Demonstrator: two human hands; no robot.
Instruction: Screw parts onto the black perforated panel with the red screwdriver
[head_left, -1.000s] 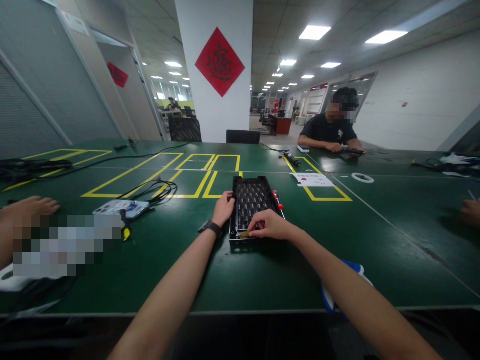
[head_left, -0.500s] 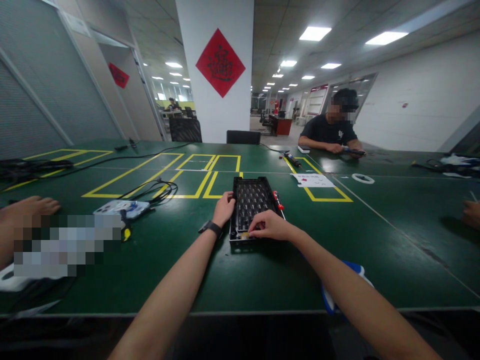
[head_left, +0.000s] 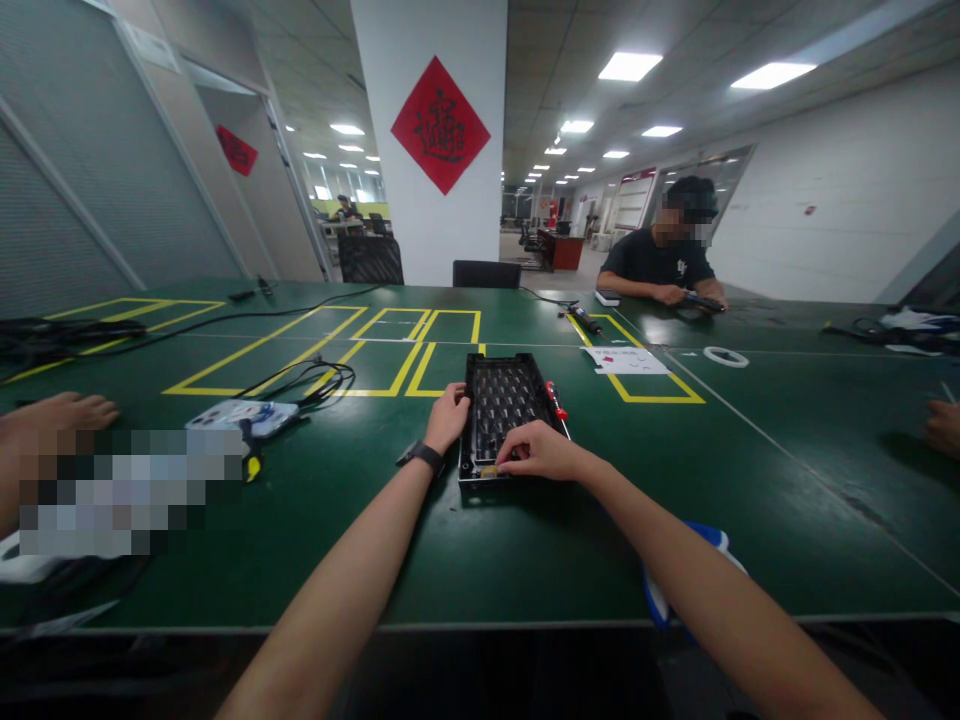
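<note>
A black rectangular case [head_left: 510, 385] with rows of dark, shiny pieces inside lies on the table. My left hand [head_left: 449, 418] grips its left wall, the thumb along the near side and the fingers at the edge. Over the case's near end, my right hand [head_left: 536, 450] is closed in a pinch. A small yellowish piece [head_left: 489, 471] lies at those fingertips, and whatever sits between them is hidden. Along the case's right side rests a red-handled screwdriver [head_left: 556, 400], its handle away from me.
Yellow tape outlines mark the green table [head_left: 420, 560]. A power screwdriver [head_left: 585, 320], a paper sheet [head_left: 626, 361] and a white ring [head_left: 726, 357] lie beyond. Cables [head_left: 322, 380] are at left; a blue-white object [head_left: 709, 540] is under my right forearm. Other people's hands are at both sides.
My right fingertips have shifted very slightly at the case's near end. My left hand and the case stay put. The co-worker across the table has moved their hands a little.
</note>
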